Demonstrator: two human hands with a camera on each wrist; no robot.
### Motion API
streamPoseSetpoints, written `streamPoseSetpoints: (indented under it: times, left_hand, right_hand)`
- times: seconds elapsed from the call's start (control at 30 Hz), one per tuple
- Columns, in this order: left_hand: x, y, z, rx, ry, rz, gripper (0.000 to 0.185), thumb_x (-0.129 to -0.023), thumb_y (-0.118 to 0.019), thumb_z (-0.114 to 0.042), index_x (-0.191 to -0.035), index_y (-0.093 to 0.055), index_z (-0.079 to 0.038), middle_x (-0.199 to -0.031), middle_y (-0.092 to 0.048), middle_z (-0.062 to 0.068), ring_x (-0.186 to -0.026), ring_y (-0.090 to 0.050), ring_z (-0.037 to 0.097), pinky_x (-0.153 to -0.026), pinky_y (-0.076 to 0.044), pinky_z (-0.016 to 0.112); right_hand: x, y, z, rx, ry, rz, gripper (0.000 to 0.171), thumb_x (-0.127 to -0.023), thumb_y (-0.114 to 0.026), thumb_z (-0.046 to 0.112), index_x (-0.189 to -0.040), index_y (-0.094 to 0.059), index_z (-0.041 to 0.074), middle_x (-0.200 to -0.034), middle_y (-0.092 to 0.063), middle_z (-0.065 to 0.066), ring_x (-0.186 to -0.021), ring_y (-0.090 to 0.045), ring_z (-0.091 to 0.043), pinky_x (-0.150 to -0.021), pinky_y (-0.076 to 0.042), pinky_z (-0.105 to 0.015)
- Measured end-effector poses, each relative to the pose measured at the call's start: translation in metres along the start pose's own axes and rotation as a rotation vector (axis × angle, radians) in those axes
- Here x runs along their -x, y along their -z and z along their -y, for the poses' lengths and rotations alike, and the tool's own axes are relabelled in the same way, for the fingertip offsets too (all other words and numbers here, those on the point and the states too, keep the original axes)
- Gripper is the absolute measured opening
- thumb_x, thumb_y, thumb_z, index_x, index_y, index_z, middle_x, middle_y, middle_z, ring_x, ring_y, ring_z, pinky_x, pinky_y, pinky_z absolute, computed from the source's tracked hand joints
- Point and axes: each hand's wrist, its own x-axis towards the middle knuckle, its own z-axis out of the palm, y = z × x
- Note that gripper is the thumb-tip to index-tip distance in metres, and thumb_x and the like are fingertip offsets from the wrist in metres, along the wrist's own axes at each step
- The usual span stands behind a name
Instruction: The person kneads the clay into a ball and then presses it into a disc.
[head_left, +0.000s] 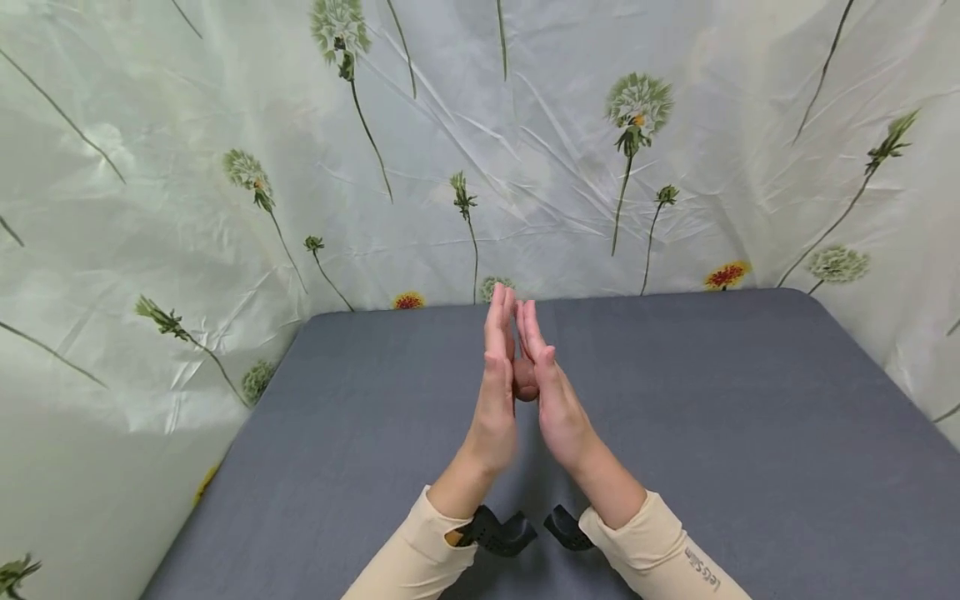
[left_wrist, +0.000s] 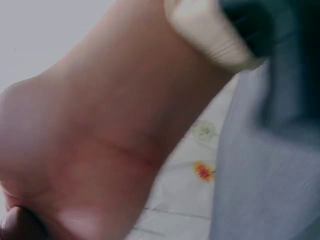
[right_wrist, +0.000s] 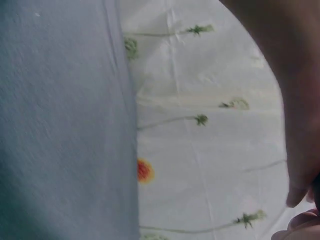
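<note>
A small reddish-brown ball [head_left: 526, 380], with a crease in its surface like modelling clay, sits between two upright palms. From one side my left hand [head_left: 497, 408] presses it, its fingers straight and pointing up and away. My right hand [head_left: 558, 408] faces it from the other side, fingers likewise straight. The palms mostly hide the ball in the head view. In the left wrist view, part of the ball [left_wrist: 22, 224] shows dark at the lower left, beside the palm of the left hand [left_wrist: 85, 165]. Only an edge of the right hand [right_wrist: 302, 110] appears in the right wrist view.
Below the hands lies a grey cloth-covered table [head_left: 360, 433]. A pale curtain with printed dandelions [head_left: 540, 167] hangs behind it and along its left side. Black wrist mounts [head_left: 504, 533] stick out at both cream sleeves [head_left: 420, 546].
</note>
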Motion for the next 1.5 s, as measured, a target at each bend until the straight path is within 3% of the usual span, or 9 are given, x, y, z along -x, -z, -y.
streamPoseSetpoints:
  times: [0.1, 0.3, 0.43, 0.67, 0.83, 0.93, 1.1, 1.27, 1.5]
  left_hand:
    - [-0.003, 0.01, -0.001, 0.005, 0.003, -0.059, 0.106, -0.098, -0.015, -0.091, -0.175, 0.005, -0.022, -0.183, -0.003, -0.001, -0.169, -0.007, 0.02, -0.125, -0.026, 0.047]
    - [-0.009, 0.022, 0.01, 0.14, 0.093, -0.133, 0.106, -0.096, -0.022, -0.092, -0.175, 0.002, -0.025, -0.182, -0.01, 0.001, -0.169, -0.01, 0.02, -0.133, -0.024, 0.044]
    - [-0.007, 0.02, 0.019, 0.183, 0.142, -0.095, 0.104, -0.097, -0.023, -0.091, -0.175, 0.001, -0.027, -0.182, -0.009, 0.004, -0.169, -0.013, 0.025, -0.135, -0.02, 0.056]
    - [-0.003, 0.003, 0.022, 0.186, 0.132, -0.004, 0.102, -0.101, -0.021, -0.087, -0.174, 0.005, -0.019, -0.183, 0.001, 0.0, -0.17, -0.009, 0.022, -0.136, -0.018, 0.05]
    - [0.002, -0.009, 0.015, 0.129, 0.113, 0.05, 0.099, -0.104, -0.015, -0.083, -0.174, 0.008, -0.018, -0.183, 0.003, -0.002, -0.17, -0.004, 0.022, -0.136, -0.008, 0.056]
    - [0.007, -0.015, 0.011, 0.041, 0.099, 0.068, 0.091, -0.107, -0.01, -0.077, -0.174, 0.008, -0.017, -0.182, 0.006, -0.003, -0.17, 0.001, 0.021, -0.135, -0.004, 0.059]
    - [0.011, -0.012, 0.004, -0.076, 0.052, 0.037, 0.086, -0.108, -0.005, -0.075, -0.175, 0.003, -0.022, -0.182, 0.002, -0.003, -0.165, -0.017, 0.024, -0.133, -0.006, 0.061]
    - [0.0, 0.005, 0.001, -0.053, 0.002, -0.05, 0.099, -0.101, -0.012, -0.086, -0.175, 0.003, -0.022, -0.183, -0.004, 0.0, -0.169, -0.006, 0.022, -0.133, -0.008, 0.063]
    - [-0.011, 0.02, 0.013, 0.015, 0.096, -0.101, 0.108, -0.095, -0.022, -0.094, -0.175, 0.003, -0.026, -0.181, -0.012, -0.001, -0.169, -0.01, 0.023, -0.134, -0.014, 0.061]
  right_hand:
    - [0.006, -0.013, -0.004, 0.016, 0.016, 0.021, 0.076, -0.116, -0.005, 0.056, -0.172, 0.001, 0.005, -0.183, -0.003, -0.01, -0.169, -0.001, -0.03, -0.126, -0.014, -0.01]
    - [0.014, -0.029, 0.001, 0.079, 0.107, 0.051, 0.07, -0.118, -0.008, 0.049, -0.173, -0.007, 0.007, -0.183, -0.004, -0.005, -0.17, 0.003, -0.023, -0.133, -0.003, -0.018]
    - [0.013, -0.026, 0.009, 0.097, 0.158, 0.041, 0.075, -0.116, -0.009, 0.054, -0.172, -0.01, 0.004, -0.182, -0.007, -0.008, -0.17, 0.002, -0.017, -0.134, 0.001, -0.023]
    - [0.007, -0.008, 0.012, 0.083, 0.192, 0.002, 0.08, -0.115, -0.009, 0.058, -0.171, -0.007, 0.001, -0.181, -0.009, -0.016, -0.168, -0.01, -0.012, -0.132, -0.011, -0.018]
    - [0.0, 0.006, 0.012, 0.053, 0.138, -0.035, 0.087, -0.111, -0.011, 0.069, -0.173, -0.002, 0.008, -0.182, -0.01, -0.011, -0.169, -0.007, -0.018, -0.132, -0.008, -0.018]
    - [-0.003, 0.014, 0.008, 0.026, 0.071, -0.058, 0.092, -0.108, -0.012, 0.075, -0.174, 0.001, 0.013, -0.183, -0.009, -0.006, -0.17, -0.006, -0.023, -0.135, -0.009, -0.028]
    - [-0.005, 0.014, -0.001, -0.011, -0.009, -0.054, 0.094, -0.107, -0.011, 0.076, -0.173, 0.002, 0.011, -0.182, -0.007, -0.008, -0.17, -0.005, -0.028, -0.133, -0.012, -0.026]
    - [-0.001, -0.006, -0.011, -0.023, -0.039, 0.049, 0.083, -0.113, -0.007, 0.063, -0.171, 0.008, 0.006, -0.182, 0.003, -0.011, -0.168, -0.001, -0.032, -0.123, -0.022, -0.009]
    - [0.009, -0.023, -0.011, 0.037, -0.001, 0.058, 0.066, -0.119, -0.009, 0.042, -0.172, 0.001, 0.005, -0.183, 0.002, -0.008, -0.169, 0.003, -0.032, -0.127, -0.009, -0.009]
